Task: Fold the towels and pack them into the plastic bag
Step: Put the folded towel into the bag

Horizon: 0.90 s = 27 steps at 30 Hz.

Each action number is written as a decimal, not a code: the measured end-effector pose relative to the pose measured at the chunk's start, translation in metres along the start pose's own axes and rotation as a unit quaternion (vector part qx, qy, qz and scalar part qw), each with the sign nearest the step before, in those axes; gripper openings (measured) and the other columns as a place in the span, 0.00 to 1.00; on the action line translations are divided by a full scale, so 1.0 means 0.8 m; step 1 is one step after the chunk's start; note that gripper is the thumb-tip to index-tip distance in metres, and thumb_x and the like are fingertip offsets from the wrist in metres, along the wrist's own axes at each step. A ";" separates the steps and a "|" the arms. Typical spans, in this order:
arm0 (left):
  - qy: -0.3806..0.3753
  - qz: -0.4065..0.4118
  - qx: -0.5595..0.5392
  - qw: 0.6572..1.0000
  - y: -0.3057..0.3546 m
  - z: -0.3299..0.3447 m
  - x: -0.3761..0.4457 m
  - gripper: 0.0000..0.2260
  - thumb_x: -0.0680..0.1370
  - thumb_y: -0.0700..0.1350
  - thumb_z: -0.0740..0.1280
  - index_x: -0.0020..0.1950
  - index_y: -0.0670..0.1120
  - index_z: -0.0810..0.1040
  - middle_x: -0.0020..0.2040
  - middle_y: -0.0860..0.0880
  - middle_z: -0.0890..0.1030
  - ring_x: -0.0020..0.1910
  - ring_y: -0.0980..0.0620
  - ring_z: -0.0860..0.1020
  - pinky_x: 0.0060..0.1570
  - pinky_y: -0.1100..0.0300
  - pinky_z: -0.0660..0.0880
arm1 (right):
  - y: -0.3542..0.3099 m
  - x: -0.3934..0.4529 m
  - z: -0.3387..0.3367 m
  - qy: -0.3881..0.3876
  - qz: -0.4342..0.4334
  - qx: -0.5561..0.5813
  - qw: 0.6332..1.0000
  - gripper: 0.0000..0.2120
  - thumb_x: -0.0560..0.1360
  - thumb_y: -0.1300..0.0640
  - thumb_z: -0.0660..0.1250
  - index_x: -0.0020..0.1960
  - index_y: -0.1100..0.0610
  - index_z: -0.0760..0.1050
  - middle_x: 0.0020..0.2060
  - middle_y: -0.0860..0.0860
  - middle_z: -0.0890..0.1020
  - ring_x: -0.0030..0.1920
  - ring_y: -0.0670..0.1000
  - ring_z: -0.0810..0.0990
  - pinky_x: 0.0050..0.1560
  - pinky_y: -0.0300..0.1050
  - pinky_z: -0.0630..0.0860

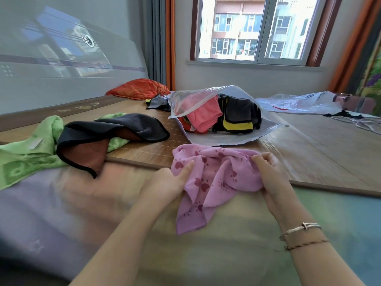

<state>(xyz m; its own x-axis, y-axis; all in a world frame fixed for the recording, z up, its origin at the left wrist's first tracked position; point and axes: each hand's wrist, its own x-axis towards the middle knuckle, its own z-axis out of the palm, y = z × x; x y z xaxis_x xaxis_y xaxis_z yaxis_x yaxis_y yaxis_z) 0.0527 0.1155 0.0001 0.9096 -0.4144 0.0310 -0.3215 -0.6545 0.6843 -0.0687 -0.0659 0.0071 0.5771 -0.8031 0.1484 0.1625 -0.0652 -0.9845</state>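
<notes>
A pink towel with dark red prints (214,178) lies crumpled at the near edge of the bamboo mat (309,149), one corner hanging toward me. My left hand (169,182) pinches its left edge. My right hand (270,174) grips its right edge, fingers curled into the cloth. Beyond it a clear plastic bag (231,139) lies open on its side, holding a folded coral towel (204,116) and a grey-and-yellow towel (239,118). To the left, a black towel with a brown underside (107,137) lies loose over a green towel (26,153).
An orange pillow (138,88) and a grey cloth (159,103) sit at the back by the headboard. A second plastic bag (305,103) and white cords (362,122) lie at the far right. A window is behind.
</notes>
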 end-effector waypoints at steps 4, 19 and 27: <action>-0.036 0.000 -0.029 0.999 -0.008 0.010 0.005 0.22 0.75 0.62 0.65 0.31 0.48 0.69 0.28 0.52 0.71 0.30 0.52 0.70 0.30 0.59 0.63 | -0.002 -0.006 -0.003 -0.004 -0.035 0.037 0.999 0.10 0.78 0.63 0.63 0.39 0.53 0.68 0.34 0.50 0.77 0.33 0.46 0.74 0.30 0.38 0.70; 0.098 0.038 -0.251 0.962 -0.002 0.004 -0.005 0.11 0.71 0.37 0.73 0.43 0.45 0.71 0.42 0.48 0.78 0.42 0.50 0.76 0.41 0.58 0.73 | -0.015 -0.018 -0.031 0.002 -0.109 0.057 0.992 0.17 0.78 0.68 0.59 0.58 0.48 0.73 0.41 0.49 0.84 0.42 0.47 0.80 0.44 0.46 0.76; 0.073 0.091 -0.377 0.919 -0.024 -0.050 -0.002 0.15 0.76 0.31 0.65 0.55 0.48 0.82 0.50 0.46 0.83 0.50 0.50 0.81 0.51 0.59 0.77 | -0.025 -0.024 -0.051 0.007 -0.146 -0.022 0.989 0.24 0.72 0.78 0.55 0.57 0.57 0.78 0.40 0.48 0.85 0.40 0.42 0.81 0.41 0.33 0.77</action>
<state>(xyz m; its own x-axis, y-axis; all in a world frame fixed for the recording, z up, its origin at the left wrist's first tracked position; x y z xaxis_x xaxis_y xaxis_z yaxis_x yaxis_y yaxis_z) 0.0678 0.1541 0.0156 0.9020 -0.3486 0.2545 -0.2482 0.0635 0.9666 -0.1153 -0.0732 0.0200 0.4993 -0.7546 0.4258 0.2856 -0.3207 -0.9031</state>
